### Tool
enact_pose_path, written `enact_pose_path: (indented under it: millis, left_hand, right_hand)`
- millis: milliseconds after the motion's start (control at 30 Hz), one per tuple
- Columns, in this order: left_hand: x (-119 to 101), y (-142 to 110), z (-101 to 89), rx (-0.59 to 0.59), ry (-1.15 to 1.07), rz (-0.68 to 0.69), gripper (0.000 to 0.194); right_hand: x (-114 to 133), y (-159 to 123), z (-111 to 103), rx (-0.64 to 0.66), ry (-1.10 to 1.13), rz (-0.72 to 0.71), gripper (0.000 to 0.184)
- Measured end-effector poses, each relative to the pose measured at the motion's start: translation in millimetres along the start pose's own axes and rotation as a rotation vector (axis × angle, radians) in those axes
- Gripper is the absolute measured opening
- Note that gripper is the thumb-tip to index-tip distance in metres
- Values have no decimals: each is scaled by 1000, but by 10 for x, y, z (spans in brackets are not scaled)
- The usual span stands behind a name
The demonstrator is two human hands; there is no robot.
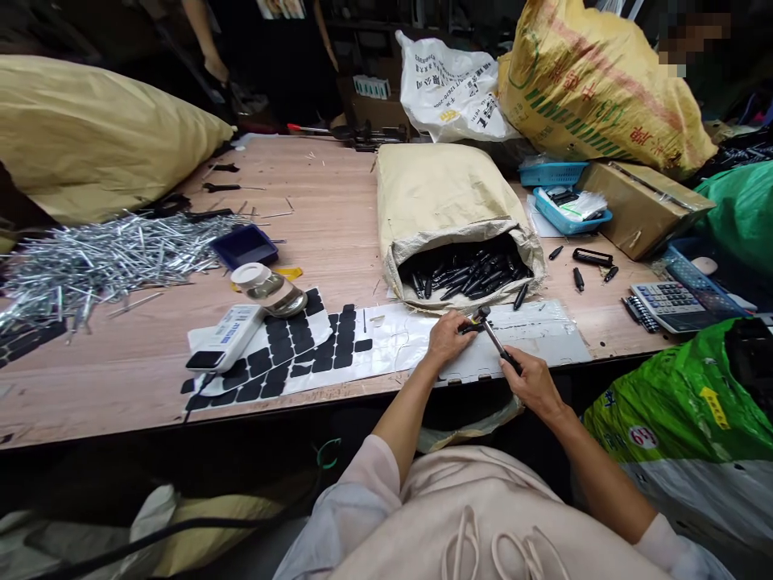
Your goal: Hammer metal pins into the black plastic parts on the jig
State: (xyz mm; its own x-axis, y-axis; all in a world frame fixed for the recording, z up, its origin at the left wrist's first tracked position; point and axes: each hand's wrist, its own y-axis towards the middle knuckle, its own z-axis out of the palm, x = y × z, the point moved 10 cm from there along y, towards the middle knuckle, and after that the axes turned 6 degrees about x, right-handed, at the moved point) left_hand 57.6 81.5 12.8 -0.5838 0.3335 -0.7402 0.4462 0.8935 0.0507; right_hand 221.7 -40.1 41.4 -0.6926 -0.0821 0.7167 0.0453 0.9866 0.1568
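Observation:
A small hammer [498, 343], with a metal shaft and a black grip, is held in my right hand [536, 382]. Its head is at the fingers of my left hand [448, 338], which pinch a small dark piece, too covered to name, over a pale board [543, 340] at the table's front edge. Just beyond my hands lies an open-mouthed beige sack [447, 189], with many black pen-shaped parts [477, 272] in its mouth. One loose black part [520, 296] leans at the sack's lip.
Metal rods [121, 254] are heaped at left, near a dark blue tray [245, 246]. A lidded jar [274, 290] and a white device [226, 338] lie on black sticker sheets. At right are a calculator [670, 302], blue baskets [573, 211] and a cardboard box [649, 205]. A person [271, 64] stands opposite.

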Motion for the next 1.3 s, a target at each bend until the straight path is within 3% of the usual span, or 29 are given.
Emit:
enact_pose_path:
  millis: [133,300,533,667,767,867,967,1033,1100,1200,1300]
  left_hand:
    - [8,-3,-6,-3,0,-1,16]
    - [28,-24,12,-6,14,10,16]
    - [-98,-72,-97,-50,-15,67,16]
    - [-366,-488,-144,-79,6,234,23]
    - [-429,-1007,153,95,66,307,29]
    - [-253,-1458,505,286,123,239,33]
    - [83,-1648,660,365,193,27,32]
    - [246,-1669,696,414,259,-91,36]
    - [241,-1633,712,466,297,-111,38]
    - [-71,-1458,673,474,214,-5,25]
    - [-509,-1054,475,312,71,101,22]
  right_hand:
    - [-231,234,-51,-21,172,72,40]
    - [-513,396,58,-7,467,202,46]
    - [-572,404,165,72,580,244,48]
    - [-595,411,181,72,615,236,48]
    - [-604,421,184,64,613,221,48]
    - [-593,428,174,57,601,223,48]
    - [-562,422,156,55,607,236,46]
    - [-548,403,127,31,636,241,46]
    - [-554,370,60,-43,687,236,46]
    - [-620,293,-94,-237,760,229,45]
    - [-710,217,-197,-411,782,261,45]
